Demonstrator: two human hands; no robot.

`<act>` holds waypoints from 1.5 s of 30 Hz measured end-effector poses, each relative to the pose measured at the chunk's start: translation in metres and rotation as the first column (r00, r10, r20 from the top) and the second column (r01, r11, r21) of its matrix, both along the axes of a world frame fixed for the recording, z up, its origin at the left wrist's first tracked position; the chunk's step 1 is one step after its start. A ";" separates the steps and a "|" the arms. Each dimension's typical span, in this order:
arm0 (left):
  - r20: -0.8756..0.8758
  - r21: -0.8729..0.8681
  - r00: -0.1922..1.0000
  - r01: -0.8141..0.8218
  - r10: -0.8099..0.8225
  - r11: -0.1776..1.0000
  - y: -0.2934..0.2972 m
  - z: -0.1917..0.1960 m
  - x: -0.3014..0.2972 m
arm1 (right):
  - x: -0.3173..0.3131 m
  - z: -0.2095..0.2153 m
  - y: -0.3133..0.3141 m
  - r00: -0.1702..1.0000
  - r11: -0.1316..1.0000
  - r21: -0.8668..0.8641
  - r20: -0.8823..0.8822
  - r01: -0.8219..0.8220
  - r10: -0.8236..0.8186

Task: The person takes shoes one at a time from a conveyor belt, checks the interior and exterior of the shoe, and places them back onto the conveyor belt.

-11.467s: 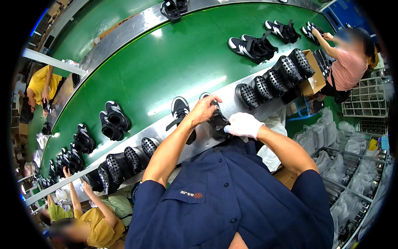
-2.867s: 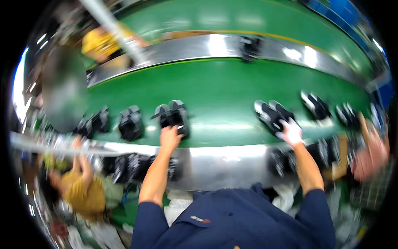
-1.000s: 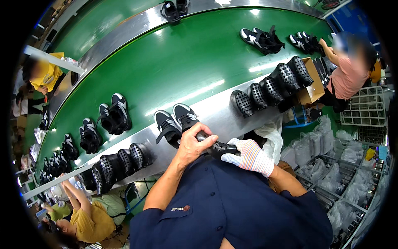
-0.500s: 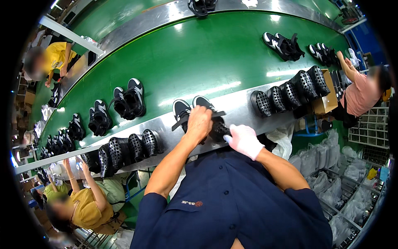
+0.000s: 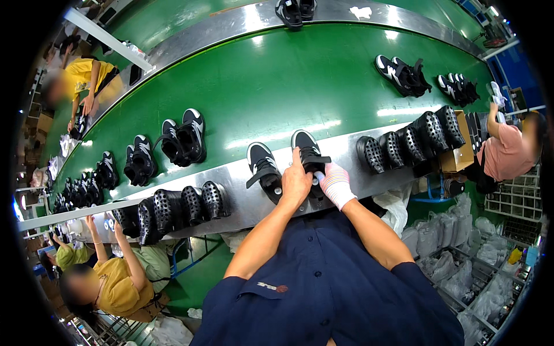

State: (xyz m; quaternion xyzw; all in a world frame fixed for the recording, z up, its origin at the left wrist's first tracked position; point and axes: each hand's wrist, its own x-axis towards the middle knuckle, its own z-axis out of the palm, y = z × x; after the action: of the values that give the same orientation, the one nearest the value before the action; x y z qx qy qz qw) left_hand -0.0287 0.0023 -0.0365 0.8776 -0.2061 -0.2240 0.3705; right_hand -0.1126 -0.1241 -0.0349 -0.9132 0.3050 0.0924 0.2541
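Both forearms reach forward from the lower edge and meet over the steel ledge (image 5: 242,179) that runs along the near side of the green belt (image 5: 277,86). The left hand (image 5: 295,183) is bare, its arm stretched almost straight and angled up to the right; the right hand (image 5: 336,183) wears a white glove, wrist bent inward so the two hands sit side by side, touching. Between them, under the fingertips, lies a black shoe (image 5: 309,151) with a white sole edge, toe pointing away onto the belt. Its mate (image 5: 263,170) lies just to the left on the ledge, free of either hand. Rows of black perforated lasts stand on the ledge on both sides: one group (image 5: 173,207) to the left, another (image 5: 410,138) to the right beside a cardboard box (image 5: 461,150). More shoe pairs (image 5: 183,137) ride the belt further out, well apart from the hands. A person in yellow (image 5: 124,277) works at lower left, another in pink (image 5: 505,153) at right. Nothing blocks the hands' reach. The left fingers are curled over the shoe's heel end, index stretched up along its side, gripping it. The gloved fingers are bent closed against the shoe's near end; a small white piece shows between the hands, but what it is cannot be told.
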 end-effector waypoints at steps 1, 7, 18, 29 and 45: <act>0.017 0.059 0.999 -0.039 0.038 0.997 -0.003 -0.010 0.001 | 0.006 -0.007 -0.001 1.000 1.000 0.015 0.001 0.015 -0.015; 0.079 -0.018 0.997 -0.018 0.019 1.000 0.018 0.031 -0.022 | 0.017 -0.017 -0.005 0.998 0.999 -0.051 -0.064 -0.004 0.001; 0.270 -0.272 0.963 0.098 -0.022 0.957 0.027 0.040 0.052 | 0.056 0.071 -0.001 0.911 0.944 0.073 -0.248 -0.322 0.330; -0.407 -0.059 0.913 -0.035 0.008 0.998 0.009 0.056 0.085 | 0.057 0.080 -0.020 0.868 0.943 0.213 -0.378 -0.255 0.320; 0.207 0.110 0.975 0.058 -0.080 0.992 0.087 0.022 -0.039 | 0.023 0.009 0.005 0.966 0.971 -0.010 -0.099 -0.239 0.237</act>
State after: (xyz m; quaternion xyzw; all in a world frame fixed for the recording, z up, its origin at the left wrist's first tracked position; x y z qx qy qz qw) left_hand -0.0678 0.0888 -0.0150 0.9066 -0.2631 -0.1525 0.2925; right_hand -0.0892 -0.1188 -0.0257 -0.9404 0.2060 0.1632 0.2158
